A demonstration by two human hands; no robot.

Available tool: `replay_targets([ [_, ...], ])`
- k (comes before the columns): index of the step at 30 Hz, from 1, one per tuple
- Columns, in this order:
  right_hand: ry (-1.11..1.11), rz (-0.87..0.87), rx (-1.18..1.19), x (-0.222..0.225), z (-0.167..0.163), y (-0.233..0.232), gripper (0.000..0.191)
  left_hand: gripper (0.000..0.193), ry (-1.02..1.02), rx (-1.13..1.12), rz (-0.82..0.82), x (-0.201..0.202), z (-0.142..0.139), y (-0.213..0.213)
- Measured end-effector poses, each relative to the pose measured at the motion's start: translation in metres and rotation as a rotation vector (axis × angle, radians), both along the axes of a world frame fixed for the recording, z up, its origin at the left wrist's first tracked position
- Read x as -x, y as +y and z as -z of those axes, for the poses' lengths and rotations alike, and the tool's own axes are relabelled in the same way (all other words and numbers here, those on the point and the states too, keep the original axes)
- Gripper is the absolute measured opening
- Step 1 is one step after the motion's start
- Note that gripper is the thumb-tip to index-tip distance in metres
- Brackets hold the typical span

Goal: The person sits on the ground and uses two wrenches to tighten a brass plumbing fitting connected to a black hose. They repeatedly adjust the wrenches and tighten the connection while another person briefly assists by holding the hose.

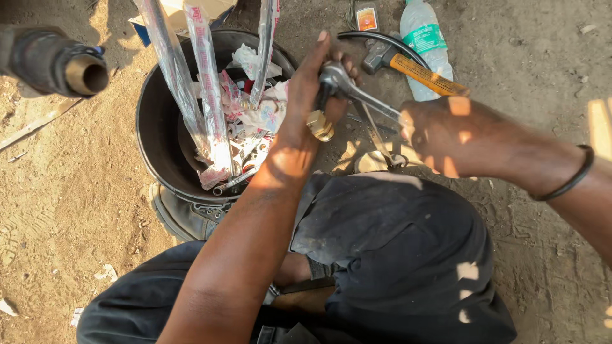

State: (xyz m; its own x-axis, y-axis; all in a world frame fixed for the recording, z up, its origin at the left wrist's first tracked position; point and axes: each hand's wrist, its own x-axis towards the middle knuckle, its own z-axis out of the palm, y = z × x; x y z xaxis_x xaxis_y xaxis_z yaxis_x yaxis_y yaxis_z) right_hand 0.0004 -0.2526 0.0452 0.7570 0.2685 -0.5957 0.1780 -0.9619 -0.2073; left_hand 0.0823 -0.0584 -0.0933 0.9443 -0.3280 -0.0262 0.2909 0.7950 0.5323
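The left hand (306,95) grips a brass fitting (320,125) — fingers wrapped shut. The spanner (357,95), held in the right hand (446,137), slants up-left onto it — both hands touching.

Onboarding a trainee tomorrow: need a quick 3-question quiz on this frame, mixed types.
1. True or false: the right hand grips the handle of the metal wrench.
2. Multiple choice: what does the left hand hold at the wrench's head? A) a brass fitting B) a paint brush C) a glass jar
3. Fill in: the hammer with the orange handle lies on the ground beside a plastic ____.

Key
1. True.
2. A.
3. Bottle; the black bucket of wrapped parts stands on the other side, apart from it.
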Motion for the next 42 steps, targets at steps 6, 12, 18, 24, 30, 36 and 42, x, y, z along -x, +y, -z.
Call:
replay_targets([
  [6,0.033,0.080,0.000,-0.019,0.021,-0.003,0.021,0.041,-0.038,-0.047,0.037,-0.007,0.010,0.008],
  [12,-0.432,-0.163,-0.181,-0.028,0.081,-0.014,0.034,0.036,0.043,0.127,0.069,-0.013,0.019,0.015],
  [18,-0.388,0.121,-0.246,-0.017,0.109,-0.006,0.030,0.032,0.073,0.145,0.098,-0.026,0.022,0.011],
  [24,-0.342,0.287,-0.635,-0.010,0.158,0.007,0.030,0.024,0.058,0.066,0.004,-0.042,0.028,0.002],
  [30,-0.207,0.421,-0.866,-0.026,0.174,0.018,0.031,0.032,0.154,0.002,-0.053,-0.048,0.029,0.003],
  [36,0.032,0.329,-0.910,-0.018,0.157,0.011,0.032,0.034,0.089,-0.360,-0.090,-0.036,0.018,0.019],
  [42,-0.098,0.097,-0.738,-0.007,0.115,-0.009,0.034,0.036,0.033,-0.271,-0.050,-0.040,-0.009,0.050],
])
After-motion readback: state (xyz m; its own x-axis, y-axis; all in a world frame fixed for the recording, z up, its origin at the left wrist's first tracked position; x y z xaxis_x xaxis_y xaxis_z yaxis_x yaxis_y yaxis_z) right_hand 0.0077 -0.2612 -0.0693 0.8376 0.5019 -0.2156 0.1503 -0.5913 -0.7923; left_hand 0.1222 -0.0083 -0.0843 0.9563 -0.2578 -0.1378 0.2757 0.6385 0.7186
